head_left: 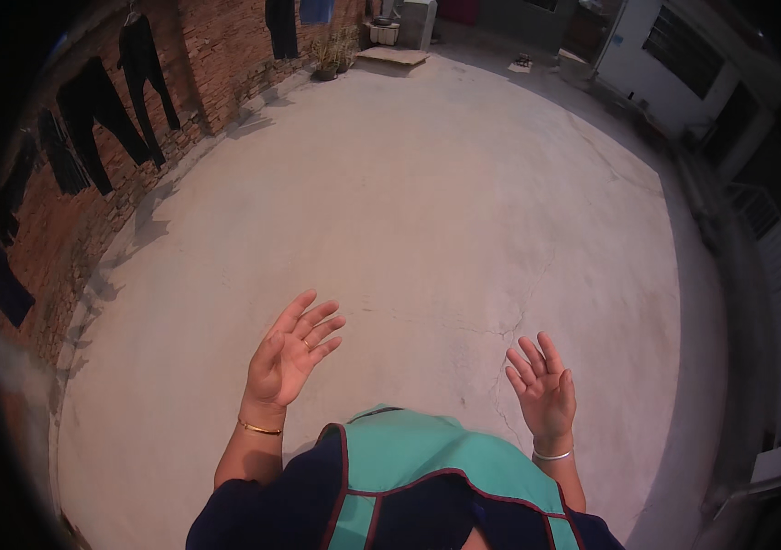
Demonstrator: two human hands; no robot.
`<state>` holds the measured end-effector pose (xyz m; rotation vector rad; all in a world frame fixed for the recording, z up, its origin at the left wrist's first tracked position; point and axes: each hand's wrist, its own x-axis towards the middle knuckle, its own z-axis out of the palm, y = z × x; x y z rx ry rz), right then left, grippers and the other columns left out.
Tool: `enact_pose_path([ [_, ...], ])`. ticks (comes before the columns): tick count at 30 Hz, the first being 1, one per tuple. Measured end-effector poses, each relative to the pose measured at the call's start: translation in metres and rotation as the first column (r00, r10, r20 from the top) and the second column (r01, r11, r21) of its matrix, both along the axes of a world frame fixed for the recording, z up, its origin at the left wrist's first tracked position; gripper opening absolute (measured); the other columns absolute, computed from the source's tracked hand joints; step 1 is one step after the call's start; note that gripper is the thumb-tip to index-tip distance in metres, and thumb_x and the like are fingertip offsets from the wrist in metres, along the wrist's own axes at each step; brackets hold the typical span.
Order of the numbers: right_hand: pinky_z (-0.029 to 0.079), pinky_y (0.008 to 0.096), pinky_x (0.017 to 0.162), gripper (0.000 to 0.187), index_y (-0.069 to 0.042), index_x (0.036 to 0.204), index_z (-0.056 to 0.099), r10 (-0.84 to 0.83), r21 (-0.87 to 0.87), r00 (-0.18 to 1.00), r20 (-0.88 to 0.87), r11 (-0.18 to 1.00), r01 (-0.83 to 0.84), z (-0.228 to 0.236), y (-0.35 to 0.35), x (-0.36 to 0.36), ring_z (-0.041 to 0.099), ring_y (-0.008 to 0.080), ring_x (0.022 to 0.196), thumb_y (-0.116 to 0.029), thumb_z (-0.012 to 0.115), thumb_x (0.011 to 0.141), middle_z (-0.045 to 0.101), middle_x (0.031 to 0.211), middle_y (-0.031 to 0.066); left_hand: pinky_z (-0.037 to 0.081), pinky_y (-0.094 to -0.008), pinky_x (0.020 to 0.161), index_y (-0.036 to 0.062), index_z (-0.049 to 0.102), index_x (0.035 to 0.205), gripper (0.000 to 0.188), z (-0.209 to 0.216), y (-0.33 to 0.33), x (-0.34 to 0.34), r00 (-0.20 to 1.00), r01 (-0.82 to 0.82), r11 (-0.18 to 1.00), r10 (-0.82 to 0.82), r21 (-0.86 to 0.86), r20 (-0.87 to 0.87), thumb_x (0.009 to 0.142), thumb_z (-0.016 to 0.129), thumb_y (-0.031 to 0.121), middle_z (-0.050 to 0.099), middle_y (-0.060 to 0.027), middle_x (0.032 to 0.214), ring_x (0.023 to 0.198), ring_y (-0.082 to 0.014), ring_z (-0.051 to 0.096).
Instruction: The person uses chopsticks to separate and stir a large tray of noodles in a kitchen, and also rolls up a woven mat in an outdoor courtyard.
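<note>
Palm up and fingers spread, my left hand is held out in front of me with nothing in it. It has a ring on one finger and a gold-coloured bangle at the wrist. My right hand is raised likewise, its fingers apart and its palm bare. A silver-coloured bangle circles that wrist. Between the two forearms is the green apron with dark red edging that I wear over dark blue clothing. Neither hand touches anything.
Pale concrete ground with thin cracks spreads ahead. Dark trousers and other clothes hang along a brick wall at the left. Potted plants stand far off beside a low slab. A white building borders the right, in shadow.
</note>
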<state>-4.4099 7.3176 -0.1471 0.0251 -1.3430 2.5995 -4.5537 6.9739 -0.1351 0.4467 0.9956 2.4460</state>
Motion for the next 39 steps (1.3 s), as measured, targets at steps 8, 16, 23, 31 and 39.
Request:
enact_pose_path([
  [8,0.036,0.0415,0.104,0.067,-0.006,0.144,0.026,-0.407,-0.099,0.912,0.048,0.907,0.410,-0.055,0.169,-0.151,0.039,0.0291,0.130,-0.048,0.042,0.094,0.037,0.142,0.0128,0.031,-0.0426,0.107,0.0013,0.022,0.143,0.079,-0.013,0.220,-0.252,0.916,0.400,0.914,-0.395,0.063,-0.074,0.086,0.057,0.043,0.035,-0.0215,0.141,0.130,-0.0326,0.037],
  [16,0.036,0.0413,0.106,0.075,-0.002,0.144,0.022,0.041,0.038,0.994,-0.103,0.999,-0.037,0.026,0.317,-0.504,0.038,0.0323,0.130,-0.049,0.048,0.092,0.036,0.143,0.0163,0.032,-0.0467,0.106,0.0035,0.020,0.144,0.078,0.010,0.326,-0.488,0.983,0.144,0.989,-0.140,0.031,-0.118,0.087,0.054,0.044,0.033,-0.0228,0.142,0.129,-0.0365,0.037],
  [23,0.036,0.0420,0.106,0.080,-0.002,0.144,0.022,0.196,-0.003,0.962,-0.192,0.980,-0.200,0.031,0.417,-0.761,0.037,0.0343,0.130,-0.051,0.052,0.089,0.035,0.143,0.0176,0.034,-0.0446,0.105,0.0037,0.021,0.144,0.078,-0.023,0.389,-0.677,0.971,-0.237,0.971,0.237,0.012,0.024,0.087,0.055,0.045,0.035,-0.0224,0.140,0.128,-0.0350,0.039],
  [31,0.037,0.0428,0.105,0.083,-0.004,0.143,0.025,-0.120,-0.045,0.992,-0.040,0.992,0.118,0.023,0.584,-0.950,0.039,0.0326,0.129,-0.056,0.053,0.086,0.038,0.142,0.0152,0.034,-0.0442,0.105,0.0029,0.022,0.144,0.079,0.030,0.593,-1.000,0.992,0.109,0.994,-0.109,-0.001,-0.062,0.086,0.056,0.045,0.036,-0.0224,0.140,0.128,-0.0345,0.039],
  [39,0.038,0.0416,0.104,0.082,-0.004,0.143,0.025,-0.452,-0.090,0.892,0.013,0.888,0.451,-0.027,0.763,-1.112,0.040,0.0306,0.129,-0.057,0.052,0.086,0.038,0.141,0.0138,0.032,-0.0450,0.107,0.0021,0.021,0.144,0.082,0.002,0.832,-1.232,0.911,0.411,0.908,-0.406,0.076,-0.071,0.084,0.058,0.046,0.035,-0.0233,0.140,0.129,-0.0357,0.038],
])
